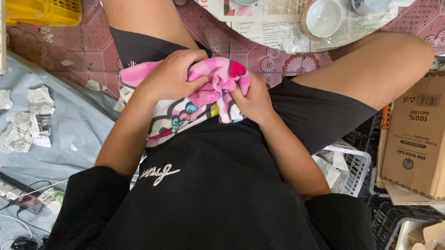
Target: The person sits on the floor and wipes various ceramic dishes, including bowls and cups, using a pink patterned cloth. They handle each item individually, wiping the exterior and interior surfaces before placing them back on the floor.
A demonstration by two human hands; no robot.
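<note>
Head view — left hand [173, 74] | right hand [255, 101] | both gripping pink cloth [213, 90]

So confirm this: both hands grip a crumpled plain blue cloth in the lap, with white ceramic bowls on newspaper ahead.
Wrong on colour. The head view shows the left hand and right hand gripping a crumpled pink patterned cloth, not plain blue. The white ceramic bowls do sit on newspaper ahead.

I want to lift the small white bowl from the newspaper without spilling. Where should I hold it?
Take the white bowl by its rim, coming from above with fingers on opposite edges. It stands upright and open on the newspaper, with free space around it, so the rim is easiest to reach.
</note>
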